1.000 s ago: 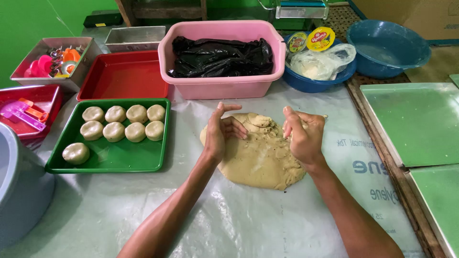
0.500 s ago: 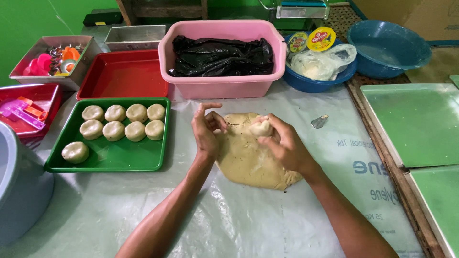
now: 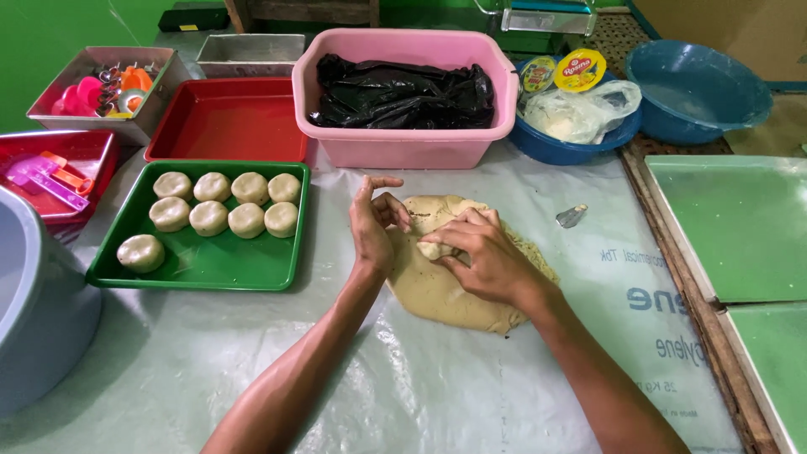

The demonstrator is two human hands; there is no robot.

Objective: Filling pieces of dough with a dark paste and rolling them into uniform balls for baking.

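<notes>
A big flat mass of tan dough (image 3: 437,290) lies on the plastic-covered table. My right hand (image 3: 479,256) rests on top of it, fingers curled around a small lump at its middle. My left hand (image 3: 374,227) presses against the dough's left edge, thumb and fingers pinching at the same lump. To the left stands a green tray (image 3: 218,265) with several round dough balls (image 3: 227,206) in two rows and one ball alone near its front corner.
Behind the dough sit a pink tub with black plastic (image 3: 403,92), a red tray (image 3: 227,118), a blue bowl with bags and jars (image 3: 572,126), another blue bowl (image 3: 698,88). Green trays (image 3: 740,227) lie right; a grey bucket (image 3: 34,311) stands left.
Both hands have come together from the dough's sides to its middle. The right hand slid left over the top and now closes around a small lump.
</notes>
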